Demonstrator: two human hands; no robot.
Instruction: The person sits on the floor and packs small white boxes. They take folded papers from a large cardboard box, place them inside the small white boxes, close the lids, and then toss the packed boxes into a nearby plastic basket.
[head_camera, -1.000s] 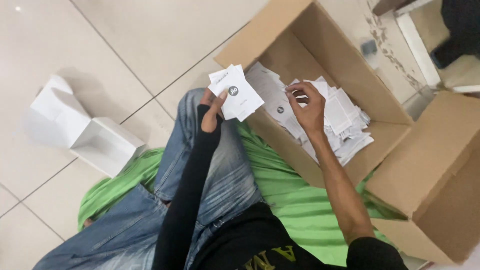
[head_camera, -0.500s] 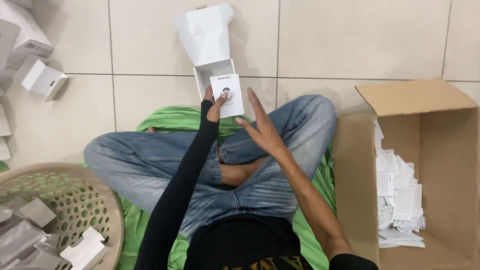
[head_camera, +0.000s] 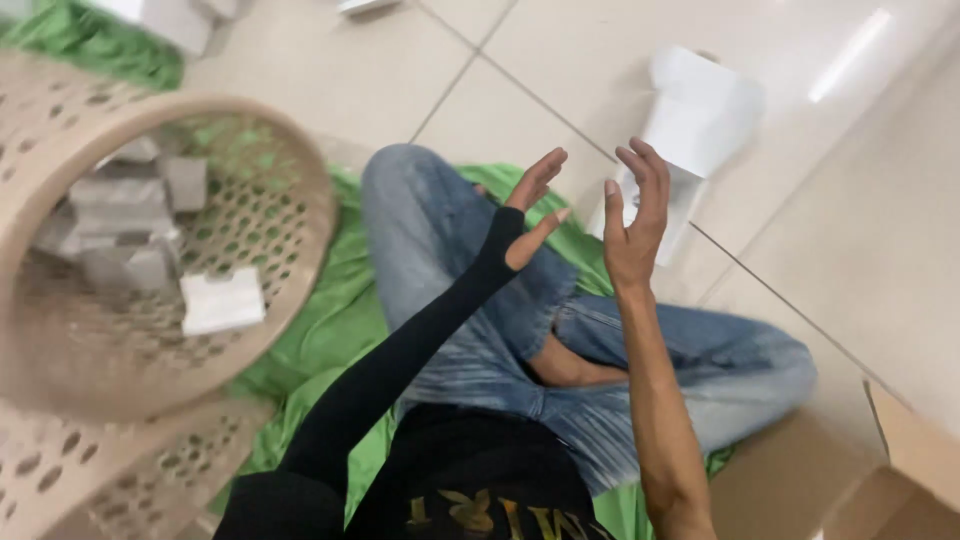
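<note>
Both hands are hovering empty above the crossed legs in blue jeans (head_camera: 500, 300). The left hand (head_camera: 530, 215), in a black sleeve, is spreading its fingers loosely, and the right hand (head_camera: 632, 225) is holding its fingers open and slightly curled, palm facing the left. Just beyond them an open white cardboard box (head_camera: 690, 130) is standing on the pale tiled floor (head_camera: 860, 230). At the green cloth's (head_camera: 340, 320) left edge, a beige perforated plastic basket (head_camera: 290, 180) is holding small white and grey boxes (head_camera: 222, 300).

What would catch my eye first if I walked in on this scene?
Probably the two empty, open hands, left hand and right hand, raised over crossed legs in blue jeans. Next, the perforated beige basket at left holding small white boxes, and the open white box beyond.
</note>
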